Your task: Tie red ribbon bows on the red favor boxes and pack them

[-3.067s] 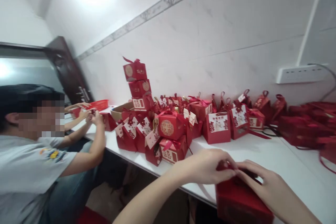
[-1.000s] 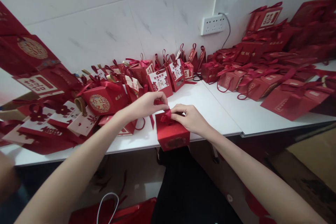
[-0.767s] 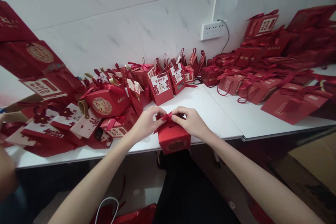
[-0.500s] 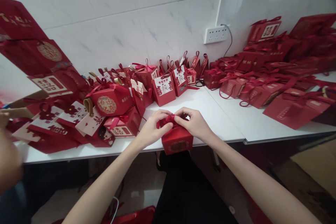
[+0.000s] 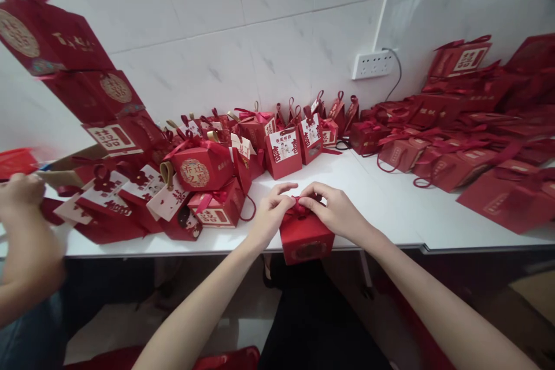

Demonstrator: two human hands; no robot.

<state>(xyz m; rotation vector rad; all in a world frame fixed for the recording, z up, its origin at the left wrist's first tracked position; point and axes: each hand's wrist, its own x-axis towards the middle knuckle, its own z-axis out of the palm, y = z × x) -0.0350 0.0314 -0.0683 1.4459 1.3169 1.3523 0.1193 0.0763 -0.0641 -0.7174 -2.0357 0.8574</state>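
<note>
A small red gift box [image 5: 307, 238] sits at the front edge of the white table [image 5: 381, 208], right in front of me. A red ribbon [image 5: 299, 206] lies gathered on its top. My left hand [image 5: 269, 215] pinches the ribbon from the left, fingers closed. From the right, my right hand [image 5: 336, 211] pinches the same ribbon, its fingertips meeting the left hand's over the box lid.
Several red gift boxes with tags and ribbons [image 5: 197, 167] crowd the table's left and back. Flat red bags [image 5: 455, 144] pile up on the right. A white power strip [image 5: 372, 63] hangs on the tiled wall. Another person's hand [image 5: 19, 193] works at the far left.
The view turned from the left end of the table to the box before me. Both hands drew together on the ribbon atop the box and stay pinched there.
</note>
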